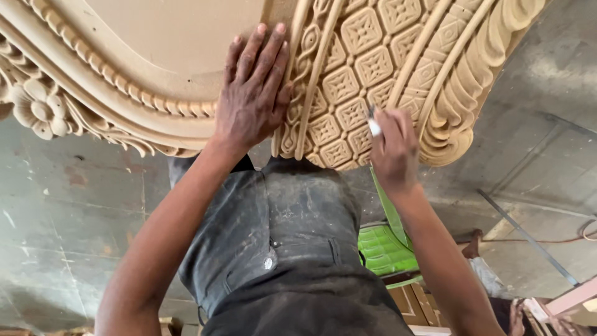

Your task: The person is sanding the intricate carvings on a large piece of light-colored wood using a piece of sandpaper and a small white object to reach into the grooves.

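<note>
A large carved wooden panel (pixel 373 56) fills the top of the head view, with a smooth oval centre, beaded borders, a lattice of square rosettes and a scalloped outer rim. My left hand (pixel 252 93) lies flat on the panel, fingers spread over the inner moulding. My right hand (pixel 393 149) grips a small light-tipped tool (pixel 374 126) and presses its tip against the lattice carving near the panel's lower edge.
My dusty dark trousers (pixel 280 236) are below the panel. A green plastic chair (pixel 382 246) stands on the grey concrete floor (pixel 68 211). Another person's foot (pixel 474 244) and hand (pixel 516 317) show at the lower right, beside wooden pieces (pixel 569 302).
</note>
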